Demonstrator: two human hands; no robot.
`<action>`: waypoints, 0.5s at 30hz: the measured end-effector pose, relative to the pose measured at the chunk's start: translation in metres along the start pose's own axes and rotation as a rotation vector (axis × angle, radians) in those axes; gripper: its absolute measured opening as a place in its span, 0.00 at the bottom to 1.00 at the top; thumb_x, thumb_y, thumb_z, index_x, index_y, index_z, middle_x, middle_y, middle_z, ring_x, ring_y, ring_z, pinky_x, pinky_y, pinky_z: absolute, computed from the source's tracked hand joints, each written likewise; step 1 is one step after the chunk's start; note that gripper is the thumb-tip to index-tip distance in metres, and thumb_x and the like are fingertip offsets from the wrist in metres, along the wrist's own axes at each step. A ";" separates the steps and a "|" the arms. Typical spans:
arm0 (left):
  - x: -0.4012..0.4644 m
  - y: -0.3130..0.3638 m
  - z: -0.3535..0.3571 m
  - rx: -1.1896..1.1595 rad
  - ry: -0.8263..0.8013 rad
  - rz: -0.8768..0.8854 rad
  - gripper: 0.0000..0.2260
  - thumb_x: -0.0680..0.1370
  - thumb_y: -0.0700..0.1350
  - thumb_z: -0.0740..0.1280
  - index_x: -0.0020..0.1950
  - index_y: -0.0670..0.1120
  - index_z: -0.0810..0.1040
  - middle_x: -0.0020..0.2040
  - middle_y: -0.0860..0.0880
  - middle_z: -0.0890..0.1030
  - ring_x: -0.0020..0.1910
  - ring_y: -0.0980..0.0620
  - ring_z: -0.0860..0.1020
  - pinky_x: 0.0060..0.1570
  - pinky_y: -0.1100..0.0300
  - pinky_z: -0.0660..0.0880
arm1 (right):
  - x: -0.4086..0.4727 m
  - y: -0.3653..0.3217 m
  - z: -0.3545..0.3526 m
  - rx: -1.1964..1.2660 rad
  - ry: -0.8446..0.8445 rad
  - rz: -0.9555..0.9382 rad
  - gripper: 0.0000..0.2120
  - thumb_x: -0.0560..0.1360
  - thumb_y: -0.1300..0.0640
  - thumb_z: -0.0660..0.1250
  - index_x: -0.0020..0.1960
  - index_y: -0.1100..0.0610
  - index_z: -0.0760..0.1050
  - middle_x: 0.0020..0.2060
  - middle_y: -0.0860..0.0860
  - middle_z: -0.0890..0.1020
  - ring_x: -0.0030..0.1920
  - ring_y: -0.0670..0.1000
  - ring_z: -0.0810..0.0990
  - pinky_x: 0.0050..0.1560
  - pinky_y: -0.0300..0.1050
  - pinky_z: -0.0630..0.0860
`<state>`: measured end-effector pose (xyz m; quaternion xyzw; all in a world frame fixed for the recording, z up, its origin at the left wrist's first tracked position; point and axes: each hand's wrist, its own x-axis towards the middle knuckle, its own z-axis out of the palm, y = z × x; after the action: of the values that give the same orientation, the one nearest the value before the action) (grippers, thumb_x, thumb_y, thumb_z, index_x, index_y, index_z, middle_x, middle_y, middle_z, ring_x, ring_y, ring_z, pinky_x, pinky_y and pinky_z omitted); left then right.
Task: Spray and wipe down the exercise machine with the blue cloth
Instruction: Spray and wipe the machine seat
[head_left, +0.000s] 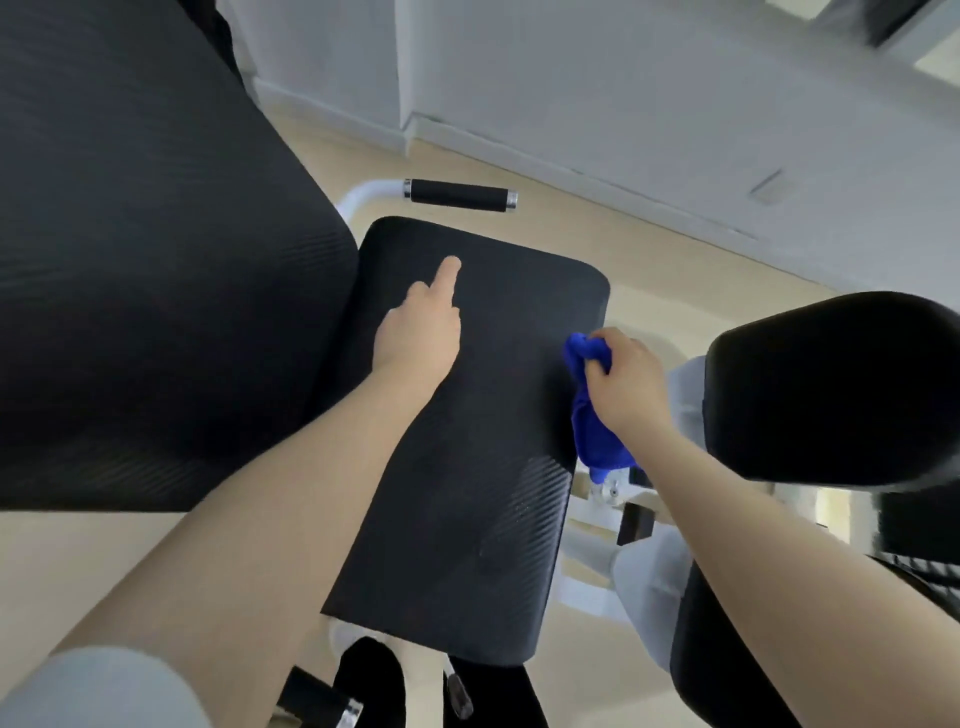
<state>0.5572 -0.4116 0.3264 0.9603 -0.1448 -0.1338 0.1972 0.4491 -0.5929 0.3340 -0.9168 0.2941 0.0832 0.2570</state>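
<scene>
I am holding the blue cloth (597, 415) in my right hand (626, 384), with the fingers closed around its upper part, so the cloth is bunched at the top and the rest is hanging loose under my wrist. This hand is sitting at the right edge of the seat pad (467, 441), at about 3 o'clock from the middle of the pad. My left hand (421, 332) is holding nothing; the index finger is stretching out toward 12 o'clock and the other fingers are curling in, and it is lying over the upper part of the pad, though I cannot tell if the fingertip is touching. I am judging the cloth to be soft, light and limp, so it is better to grip it in a thick fold in the palm and press it flat, otherwise the loose tail is dragging off the edge. The pad is looking firm with a fine ribbed texture, which should be giving some friction. Going outward, the big back pad (145, 249) is standing at 9 o'clock, a black handle grip (460, 195) at 12 o'clock, and a rounded black pad (836, 395) at 3 o'clock. I am seeing no spray bottle here.
</scene>
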 end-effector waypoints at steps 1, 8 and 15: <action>0.013 0.003 0.003 0.042 -0.016 -0.028 0.21 0.80 0.41 0.58 0.71 0.51 0.56 0.45 0.44 0.70 0.35 0.44 0.72 0.31 0.55 0.66 | 0.009 0.001 -0.005 0.001 0.005 -0.011 0.12 0.77 0.60 0.57 0.59 0.54 0.71 0.51 0.56 0.76 0.44 0.55 0.71 0.44 0.45 0.67; 0.060 0.013 0.013 0.131 -0.063 -0.075 0.16 0.79 0.39 0.57 0.65 0.48 0.60 0.48 0.42 0.72 0.35 0.44 0.70 0.25 0.56 0.61 | 0.050 -0.005 -0.017 0.002 0.030 -0.089 0.14 0.78 0.61 0.57 0.62 0.55 0.71 0.52 0.56 0.75 0.46 0.55 0.71 0.44 0.44 0.66; -0.008 0.033 0.033 0.309 -0.186 0.214 0.16 0.82 0.44 0.50 0.71 0.51 0.54 0.46 0.47 0.67 0.28 0.49 0.67 0.26 0.55 0.65 | 0.056 0.001 -0.024 0.030 0.041 -0.038 0.13 0.77 0.61 0.56 0.61 0.55 0.70 0.51 0.56 0.75 0.43 0.54 0.70 0.42 0.44 0.65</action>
<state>0.5324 -0.4493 0.3128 0.9417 -0.2827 -0.1766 0.0464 0.4945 -0.6337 0.3367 -0.9198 0.2831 0.0548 0.2661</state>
